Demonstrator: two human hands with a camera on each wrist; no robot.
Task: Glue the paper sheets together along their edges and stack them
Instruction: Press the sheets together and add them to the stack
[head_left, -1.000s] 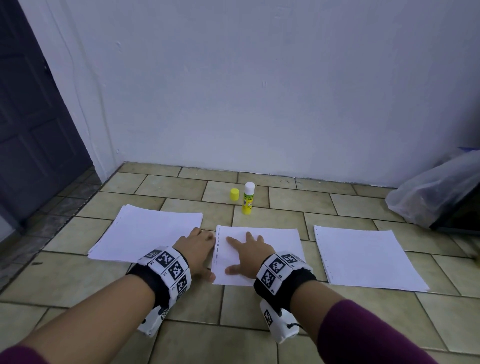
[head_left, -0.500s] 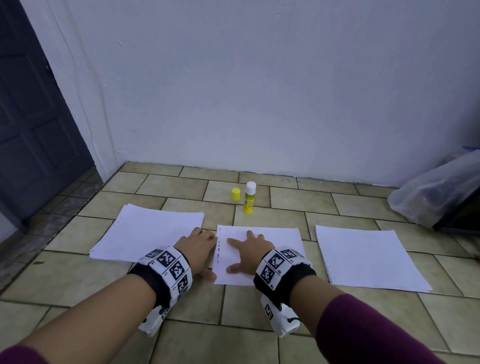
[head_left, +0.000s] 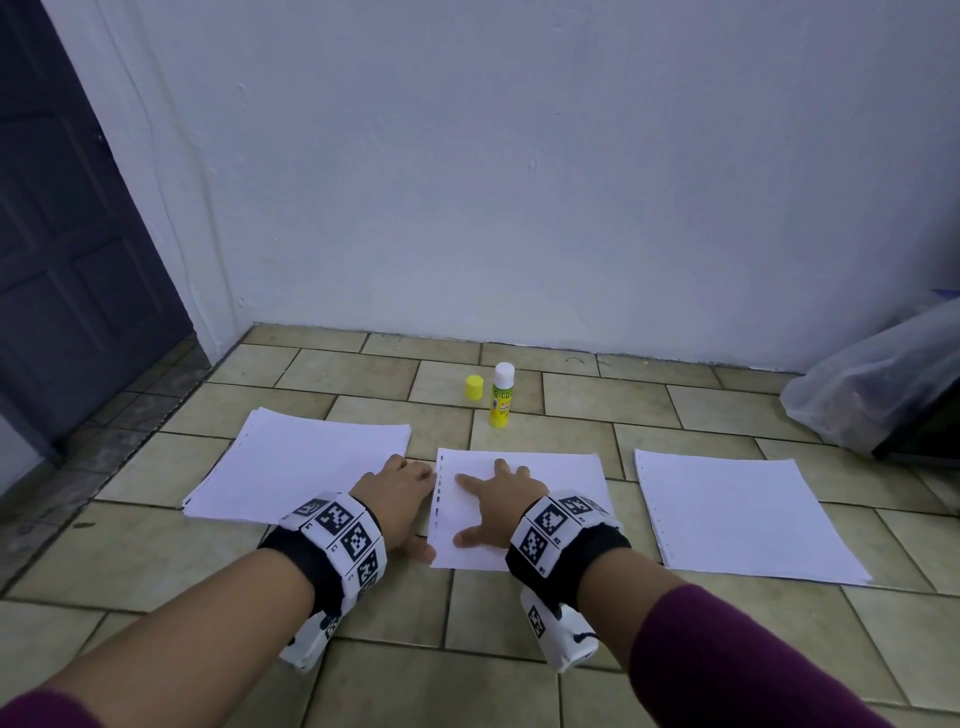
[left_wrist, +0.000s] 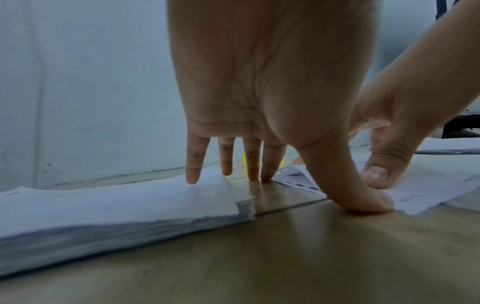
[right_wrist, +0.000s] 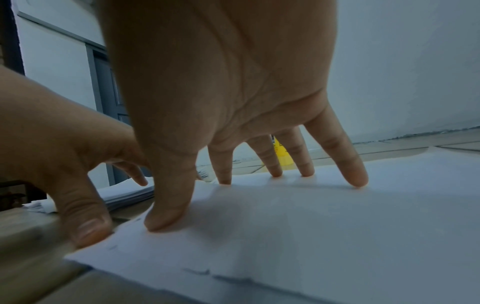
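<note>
Tiled floor (head_left: 519, 634) w/ thin, floppy middle sheet (head_left: 561, 478): we're pressing right hand (head_left: 493, 506) flat, fingers spread; left hand (head_left: 397, 496) fingers straight at its edge, probably lifting there.

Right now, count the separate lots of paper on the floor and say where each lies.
3. The left stack beside the left hand, the middle sheets under the right hand, the right sheets apart. Sheets within each cannot be counted.
</note>
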